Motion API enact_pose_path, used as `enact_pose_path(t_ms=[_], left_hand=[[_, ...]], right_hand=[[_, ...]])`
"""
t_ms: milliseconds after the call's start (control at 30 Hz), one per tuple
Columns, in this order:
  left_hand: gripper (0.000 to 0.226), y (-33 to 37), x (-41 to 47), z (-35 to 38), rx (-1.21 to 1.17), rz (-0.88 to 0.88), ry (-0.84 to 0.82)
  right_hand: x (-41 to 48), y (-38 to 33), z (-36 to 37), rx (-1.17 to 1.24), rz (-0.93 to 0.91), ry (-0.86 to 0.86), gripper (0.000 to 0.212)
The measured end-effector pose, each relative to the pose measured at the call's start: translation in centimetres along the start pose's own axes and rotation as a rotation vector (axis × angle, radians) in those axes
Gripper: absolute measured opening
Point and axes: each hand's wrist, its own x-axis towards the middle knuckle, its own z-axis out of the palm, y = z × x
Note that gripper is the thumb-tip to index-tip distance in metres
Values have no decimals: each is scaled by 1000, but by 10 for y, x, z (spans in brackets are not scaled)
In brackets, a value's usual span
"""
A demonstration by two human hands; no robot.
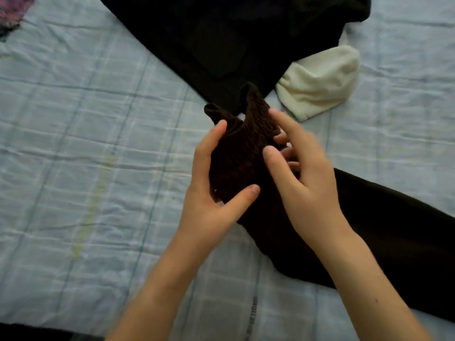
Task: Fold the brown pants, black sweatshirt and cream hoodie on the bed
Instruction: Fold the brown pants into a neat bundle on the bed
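Note:
The brown pants (384, 232) trail from the lower right up to the middle of the frame, where their gathered, ribbed end (243, 148) is lifted off the bed. My left hand (211, 190) grips that ribbed end from the left, thumb across its lower part. My right hand (300, 168) holds it from the right, with the thumb and forefinger on the fabric and the other fingers curled behind. The black sweatshirt (221, 33) lies spread flat across the top. A bunched piece of the cream hoodie (320, 80) sticks out from under its right edge.
Everything lies on a bed with a pale blue checked quilt (86, 143). A purple patterned cloth (12, 11) shows at the top left corner. A dark edge (29, 332) runs along the bottom left.

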Motion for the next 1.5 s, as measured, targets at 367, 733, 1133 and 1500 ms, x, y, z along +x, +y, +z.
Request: enact_pose_path(t_ms=[367, 733, 1133, 1500], left_hand=[[85, 23, -35, 189, 338, -24, -286], [87, -39, -97, 345, 737, 207, -505], [59, -54, -67, 331, 733, 376, -401], [64, -123, -55, 320, 1415, 421, -535]], right_hand=[[-78, 55, -198, 360, 240, 22, 62], [-162, 196, -313, 400, 479, 66, 75], [-191, 252, -310, 346, 536, 91, 80], [-173, 228, -260, -642, 331, 212, 60]])
